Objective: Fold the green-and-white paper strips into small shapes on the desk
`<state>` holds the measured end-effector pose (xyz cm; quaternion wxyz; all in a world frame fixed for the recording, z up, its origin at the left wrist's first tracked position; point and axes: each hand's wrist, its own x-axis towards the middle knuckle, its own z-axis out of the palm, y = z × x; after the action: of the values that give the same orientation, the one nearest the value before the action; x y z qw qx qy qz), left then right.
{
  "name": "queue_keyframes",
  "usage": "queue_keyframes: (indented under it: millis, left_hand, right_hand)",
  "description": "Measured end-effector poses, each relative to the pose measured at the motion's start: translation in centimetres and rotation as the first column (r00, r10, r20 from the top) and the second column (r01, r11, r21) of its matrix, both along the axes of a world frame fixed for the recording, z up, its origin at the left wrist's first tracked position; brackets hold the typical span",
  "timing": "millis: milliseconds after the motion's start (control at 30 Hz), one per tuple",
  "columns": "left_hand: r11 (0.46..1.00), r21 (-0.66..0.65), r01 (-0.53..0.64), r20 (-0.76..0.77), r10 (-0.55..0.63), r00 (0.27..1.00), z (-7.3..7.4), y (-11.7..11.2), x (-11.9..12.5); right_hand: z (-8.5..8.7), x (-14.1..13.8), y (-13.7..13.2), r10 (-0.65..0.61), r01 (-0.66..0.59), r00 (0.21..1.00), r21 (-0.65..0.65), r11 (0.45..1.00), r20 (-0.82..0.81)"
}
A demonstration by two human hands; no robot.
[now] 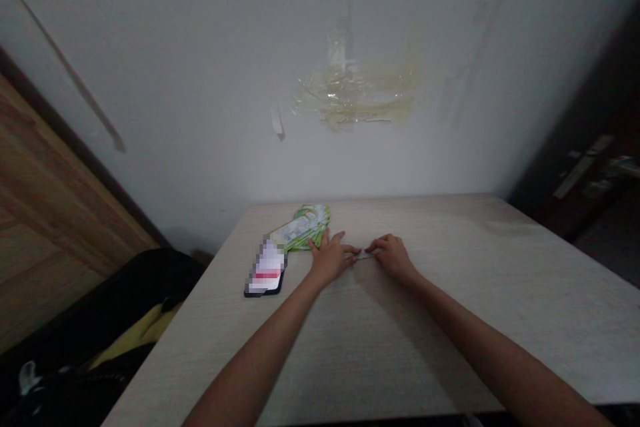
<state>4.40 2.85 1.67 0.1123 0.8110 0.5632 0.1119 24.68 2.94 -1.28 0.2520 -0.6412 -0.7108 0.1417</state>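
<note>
The left hand [333,260] and right hand [395,257] are pinching opposite ends of a small thin greyish strip [366,255] at the pale wood-grain table's [320,360] far middle, probably light and flimsy, best held by its ends.

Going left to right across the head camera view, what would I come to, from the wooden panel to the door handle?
Wooden panel, phone, left hand, small pale strip, right hand, door handle.
</note>
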Motion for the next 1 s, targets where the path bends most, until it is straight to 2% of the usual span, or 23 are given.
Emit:
queue_keyframes:
  millis: [133,567,1000]
  left_hand:
    - [1.0,-0.006,-0.012,-0.018,0.012,1.0,0.2,-0.2,-0.4]
    - [0.999,0.052,0.002,0.006,-0.002,1.0,-0.6,-0.2,-0.8]
    - [0.996,-0.027,0.082,-0.027,-0.083,0.996,-0.6,0.5,-1.5]
  right_hand:
    - [0.0,0.2,0.1,0.03,-0.03,1.0,0.001,1.0,0.0]
    - [0.1,-0.2,-1.1,0.045,-0.045,0.999,0.073,0.996,-0.005]
    - [-0.3,0.1,-0.5,0.058,-0.058,0.998,0.031,0.998,-0.023]
